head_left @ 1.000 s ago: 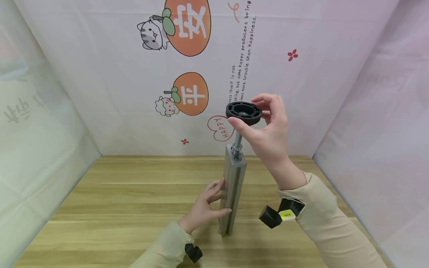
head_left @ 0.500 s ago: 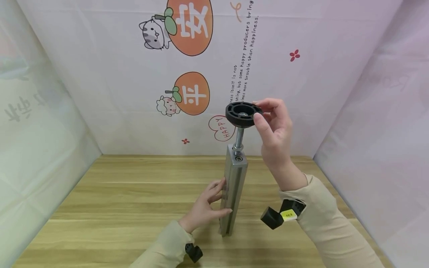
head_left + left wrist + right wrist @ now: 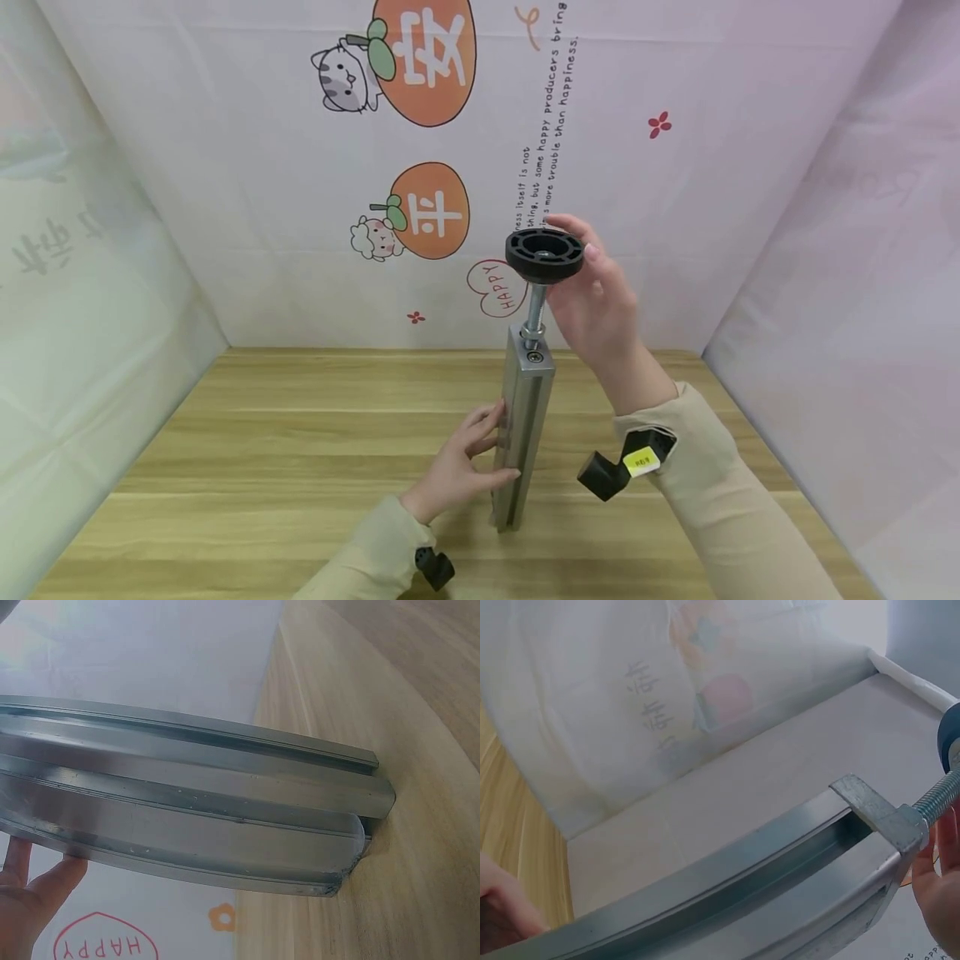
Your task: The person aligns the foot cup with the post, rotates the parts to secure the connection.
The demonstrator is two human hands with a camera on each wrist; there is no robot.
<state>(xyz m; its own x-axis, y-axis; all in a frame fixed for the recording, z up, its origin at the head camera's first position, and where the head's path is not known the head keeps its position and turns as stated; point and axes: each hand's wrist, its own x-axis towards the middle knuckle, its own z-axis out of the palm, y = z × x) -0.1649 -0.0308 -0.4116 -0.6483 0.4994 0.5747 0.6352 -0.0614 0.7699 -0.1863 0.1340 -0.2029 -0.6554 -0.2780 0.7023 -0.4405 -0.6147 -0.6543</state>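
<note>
An aluminium profile (image 3: 519, 425) stands upright on the wooden table. In the left wrist view the profile's grooved side (image 3: 172, 795) runs down to the wood. My left hand (image 3: 453, 471) grips it low down, thumb on the front and fingers at the left side. From its top rises a threaded rod (image 3: 536, 307) with a nut (image 3: 532, 332) at the base. A black levelling foot (image 3: 543, 268) tops the rod, its ribbed underside facing up. My right hand (image 3: 600, 312) holds the foot's right rim, with fingers reaching behind it; the disc hides part of them.
The wooden table (image 3: 262, 442) is enclosed by pale cloth walls, and the back one (image 3: 247, 208) carries printed fruit and text. A small black camera (image 3: 603, 477) is strapped to my right wrist, another (image 3: 435, 568) to my left.
My right thumb has slid from the front of the foot's rim to its right side, and the hand has swung behind the foot. My left hand and the profile stay put.
</note>
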